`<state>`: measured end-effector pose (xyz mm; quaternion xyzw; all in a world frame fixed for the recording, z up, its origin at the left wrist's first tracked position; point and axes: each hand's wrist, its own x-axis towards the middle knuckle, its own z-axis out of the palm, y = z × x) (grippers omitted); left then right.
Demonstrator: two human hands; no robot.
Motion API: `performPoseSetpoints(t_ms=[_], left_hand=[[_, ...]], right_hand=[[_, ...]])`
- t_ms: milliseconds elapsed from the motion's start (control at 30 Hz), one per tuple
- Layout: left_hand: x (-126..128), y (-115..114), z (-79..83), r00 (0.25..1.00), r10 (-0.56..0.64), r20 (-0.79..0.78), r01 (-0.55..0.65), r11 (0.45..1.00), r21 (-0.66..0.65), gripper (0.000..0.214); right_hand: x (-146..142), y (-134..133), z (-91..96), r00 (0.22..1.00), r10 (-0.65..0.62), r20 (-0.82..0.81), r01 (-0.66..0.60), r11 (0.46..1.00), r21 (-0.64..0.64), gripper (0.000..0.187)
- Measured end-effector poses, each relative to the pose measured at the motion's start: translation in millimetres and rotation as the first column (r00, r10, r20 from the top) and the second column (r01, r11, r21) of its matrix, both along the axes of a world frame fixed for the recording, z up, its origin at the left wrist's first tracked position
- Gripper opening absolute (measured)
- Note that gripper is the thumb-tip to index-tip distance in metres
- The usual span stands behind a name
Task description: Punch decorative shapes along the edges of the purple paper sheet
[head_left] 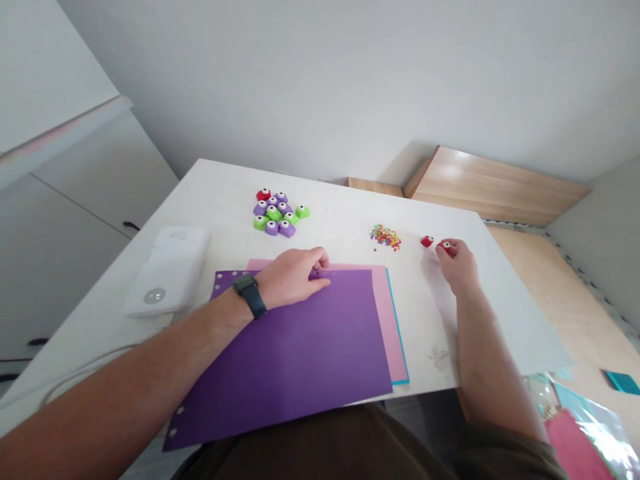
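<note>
My left hand (295, 275) rests at the top edge of a purple paper sheet (305, 347), thumb stretched out apart from the bent fingers, with nothing visible held. Small star-shaped holes run along the sheet's upper left edge and lower left side. Tiny marks near my fingertips are too small to make out. On the right of the table, my right hand (457, 263) grips a red craft punch (447, 247) with a white round top. Just left of it stands a second red craft punch (427, 241). Pink paper (389, 320) and a blue-edged sheet lie beneath the purple one.
Several green, purple and red craft punches (273, 213) are grouped at the back of the white table (340, 207). A pile of colourful paper bits (386, 237) lies right of centre. A white box-shaped device (170, 270) with a cable sits left. Wooden furniture (490, 180) borders the right side.
</note>
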<state>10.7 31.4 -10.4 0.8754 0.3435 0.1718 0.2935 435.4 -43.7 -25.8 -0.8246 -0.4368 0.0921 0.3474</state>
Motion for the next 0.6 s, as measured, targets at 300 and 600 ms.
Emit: performPoseSetpoints(t_ms=[300, 600], left_hand=[[0, 1, -4.7, 1.000, -0.001, 0.006, 0.001, 1.000, -0.011, 0.023], [0, 2, -5.8, 1.000, -0.002, 0.003, 0.002, 1.000, -0.013, 0.023]], right_hand=[[-5, 4, -10.3, 0.987, -0.054, 0.149, 0.065, 0.995, -0.072, 0.048], [-3, 7, -14.8, 0.983, -0.073, 0.171, 0.082, 0.996, -0.042, 0.053]])
